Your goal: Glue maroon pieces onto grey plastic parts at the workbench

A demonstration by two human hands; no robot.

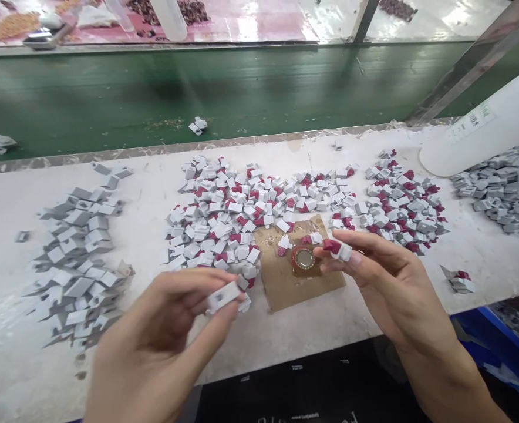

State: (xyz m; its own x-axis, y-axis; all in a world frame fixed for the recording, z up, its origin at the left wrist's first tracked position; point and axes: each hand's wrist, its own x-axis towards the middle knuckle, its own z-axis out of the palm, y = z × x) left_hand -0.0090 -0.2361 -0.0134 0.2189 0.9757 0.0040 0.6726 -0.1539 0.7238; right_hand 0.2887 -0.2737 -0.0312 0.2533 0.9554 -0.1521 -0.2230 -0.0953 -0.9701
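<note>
Between the thumb and fingers of my left hand (167,341) is a small light grey plastic block (224,296) with a hole in its face. My right hand (391,288) pinches a grey plastic piece with a dark red part (337,249) on its left end. Below and left of that piece, a round metal cap (304,258) with liquid in it sits on a brown cardboard square (281,294). Two grey-and-red pieces (285,244) lie on the cardboard. My two hands are apart, and the pieces do not touch.
A pile of plain grey blocks (81,252) lies at left. Grey-and-red pieces (224,205) heap up in the middle, with more (403,200) at right. A white bottle (484,123) leans over another grey pile (506,188). Behind runs a green conveyor belt (250,88); a blue bin (497,346) stands lower right.
</note>
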